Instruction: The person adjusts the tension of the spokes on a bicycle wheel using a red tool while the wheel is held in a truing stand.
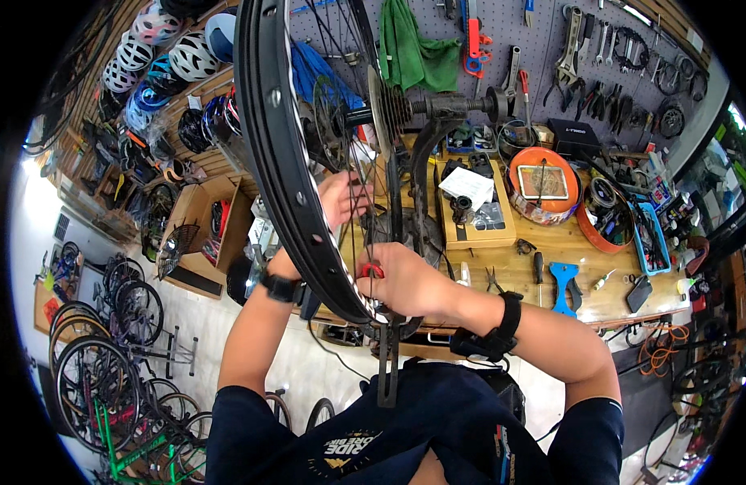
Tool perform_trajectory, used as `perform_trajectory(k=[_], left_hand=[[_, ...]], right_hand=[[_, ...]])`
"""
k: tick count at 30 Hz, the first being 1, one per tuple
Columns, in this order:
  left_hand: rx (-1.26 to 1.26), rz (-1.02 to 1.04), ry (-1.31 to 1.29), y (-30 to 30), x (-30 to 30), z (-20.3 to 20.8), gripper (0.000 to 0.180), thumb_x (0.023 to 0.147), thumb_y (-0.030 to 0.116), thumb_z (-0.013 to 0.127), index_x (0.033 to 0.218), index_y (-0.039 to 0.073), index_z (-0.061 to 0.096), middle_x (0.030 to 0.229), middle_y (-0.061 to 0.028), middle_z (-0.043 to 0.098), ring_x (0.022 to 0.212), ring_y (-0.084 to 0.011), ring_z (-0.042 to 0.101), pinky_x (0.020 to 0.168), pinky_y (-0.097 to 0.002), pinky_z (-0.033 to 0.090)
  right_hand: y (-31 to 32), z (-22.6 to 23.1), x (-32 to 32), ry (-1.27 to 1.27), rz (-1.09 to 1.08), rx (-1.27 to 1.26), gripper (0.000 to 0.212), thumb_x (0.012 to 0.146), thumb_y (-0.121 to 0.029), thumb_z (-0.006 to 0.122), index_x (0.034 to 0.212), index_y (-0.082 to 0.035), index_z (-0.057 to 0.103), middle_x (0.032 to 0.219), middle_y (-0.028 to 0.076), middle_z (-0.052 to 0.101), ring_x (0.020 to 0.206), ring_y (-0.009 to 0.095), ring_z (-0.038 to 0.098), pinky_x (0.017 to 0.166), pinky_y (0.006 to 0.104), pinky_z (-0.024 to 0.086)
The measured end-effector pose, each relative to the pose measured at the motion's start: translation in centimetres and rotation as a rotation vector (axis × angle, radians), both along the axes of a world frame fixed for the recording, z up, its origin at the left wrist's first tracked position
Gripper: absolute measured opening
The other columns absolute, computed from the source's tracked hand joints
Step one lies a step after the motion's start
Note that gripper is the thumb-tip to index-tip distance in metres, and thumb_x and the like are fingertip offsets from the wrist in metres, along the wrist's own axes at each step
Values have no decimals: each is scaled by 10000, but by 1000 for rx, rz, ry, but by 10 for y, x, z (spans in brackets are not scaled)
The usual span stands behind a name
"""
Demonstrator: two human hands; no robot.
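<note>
A bicycle wheel with a black rim (264, 153) stands upright in a dark truing stand (421, 174), its cassette (395, 105) at the hub. My right hand (405, 283) is closed around a small red spoke wrench (373, 271), close to the rim's lower inner side. Among the spokes, my left hand (342, 198) has its fingers stretched out; the spokes and rim partly cover it. Whether those fingers press on a spoke, I cannot tell. Below my right hand, the stand's slotted metal arm (387, 372) reaches toward my shirt.
The wooden bench (502, 279) carries a cardboard box (478, 230), an orange round tray (543, 184), a screwdriver (538, 275), a blue tool (564, 287) and pliers (493, 280). Tools hang on the pegboard (494, 105). Helmets (193, 56) and several bicycles (98, 388) are at left.
</note>
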State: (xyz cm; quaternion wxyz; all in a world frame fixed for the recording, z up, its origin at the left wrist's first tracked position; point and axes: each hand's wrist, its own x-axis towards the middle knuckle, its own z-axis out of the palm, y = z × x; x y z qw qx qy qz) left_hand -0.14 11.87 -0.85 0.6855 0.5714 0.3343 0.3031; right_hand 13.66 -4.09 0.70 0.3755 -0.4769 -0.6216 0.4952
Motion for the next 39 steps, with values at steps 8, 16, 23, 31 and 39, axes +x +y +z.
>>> perform_trajectory(k=[8,16,23,31,39], left_hand=[[133,-143,77,-69,-8,16,670,935,213,617,1458,14,249,1387,-169,460,1199,-255,534,1022,-396,423],[-99,-75,12,-62,-13,-7,521,959,232,579,1358,-27,368,1189,-145,579,1103,-222,593,959,-349,478],[69,-69,105,-70,-6,-1,535,949,293,576,1338,-25,392,1083,-99,608,1016,-157,596,899,-295,484],[57,-51,110,-71,-2,-1,433,972,270,540,1296,-3,449,1122,-89,610,1015,-134,598,897,-277,479],[54,-51,127,-70,2,-2,393,960,291,561,1245,34,474,1032,-52,612,974,-137,619,857,-264,492]], right_hand=[[16,-20,40,594,528,-532,381,972,-394,555,1101,-40,611,697,-35,526,620,65,499,577,228,401],[9,-17,5,110,41,-74,312,854,-295,711,847,13,660,794,41,662,696,139,592,669,307,486],[10,-21,6,194,54,290,300,896,-241,666,979,42,609,862,78,677,711,201,604,691,350,501],[18,-7,38,320,96,-332,115,918,-111,538,918,-25,615,687,1,528,577,85,466,507,228,361],[12,-16,44,-109,46,-312,227,927,-189,612,920,37,625,693,63,627,549,115,569,493,257,440]])
